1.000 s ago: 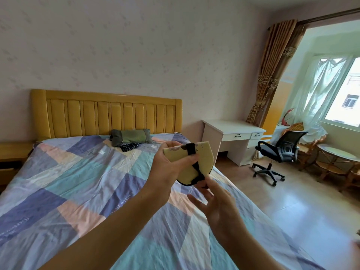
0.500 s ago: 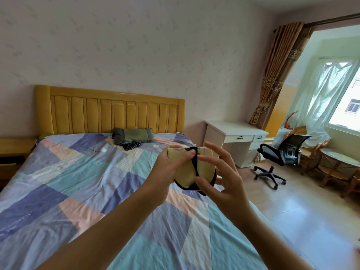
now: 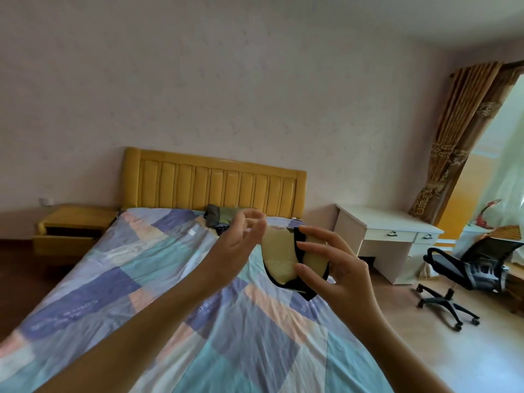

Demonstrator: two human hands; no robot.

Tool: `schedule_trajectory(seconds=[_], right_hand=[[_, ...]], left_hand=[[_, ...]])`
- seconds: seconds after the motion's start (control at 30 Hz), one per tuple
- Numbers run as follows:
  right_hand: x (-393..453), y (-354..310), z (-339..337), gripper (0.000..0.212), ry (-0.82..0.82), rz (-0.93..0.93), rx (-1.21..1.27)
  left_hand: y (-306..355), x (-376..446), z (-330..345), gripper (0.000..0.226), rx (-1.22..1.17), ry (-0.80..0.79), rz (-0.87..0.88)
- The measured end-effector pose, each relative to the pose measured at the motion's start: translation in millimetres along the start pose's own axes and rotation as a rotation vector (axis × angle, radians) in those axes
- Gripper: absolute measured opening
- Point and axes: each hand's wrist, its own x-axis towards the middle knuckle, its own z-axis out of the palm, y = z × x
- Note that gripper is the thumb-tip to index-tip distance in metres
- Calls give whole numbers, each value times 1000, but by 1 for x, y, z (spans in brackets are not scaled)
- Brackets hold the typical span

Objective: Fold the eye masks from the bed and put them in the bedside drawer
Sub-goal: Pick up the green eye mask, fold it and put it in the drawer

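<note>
Two hands meet over the bed [image 3: 175, 293], with a folded yellow eye mask [image 3: 279, 259] between them, its black strap wrapped round the fold. The right hand [image 3: 337, 276] pinches the mask between fingers and thumb, well above the quilt. The left hand [image 3: 241, 245] hangs just beside the mask with fingers loosely spread, blurred, and seems to grip nothing. Judged from this, the folding step looks nearly finished for this mask; the next move calls for carrying it, fold kept pinched, to the bedside drawer [image 3: 66, 242], which stands pulled open at the far left of the bed, below the yellow nightstand [image 3: 76, 218]. The bed corner lies between the person and that drawer, so a walk round or a long reach is likely needed. A green bundle [image 3: 219, 218] and something dark rest near the headboard [image 3: 215, 188]; whether these are further masks cannot be told. A white table [image 3: 388, 225] and an office chair [image 3: 467, 268] stand to the right.
</note>
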Motion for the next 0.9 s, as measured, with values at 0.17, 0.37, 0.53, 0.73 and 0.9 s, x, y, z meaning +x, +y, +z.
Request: schedule_trajectory(seconds=[0.17, 0.37, 0.53, 0.73, 0.9], right_hand=[[1, -13, -11, 37, -51, -51, 40], [-8, -28, 1, 31, -121, -109, 86], [-12, -46, 33, 28, -194, -124, 200], [-13, -82, 93, 31, -274, -186, 319], [-7, -115, 154, 29, -338, -251, 378]], left_hand=[[12, -28, -29, 59, 243, 99, 14], [42, -80, -47, 51, 472, 157, -37], [65, -134, -75, 49, 761, 218, -77], [91, -196, -130, 50, 1025, 299, -163], [109, -242, -182, 49, 1135, 381, -210]])
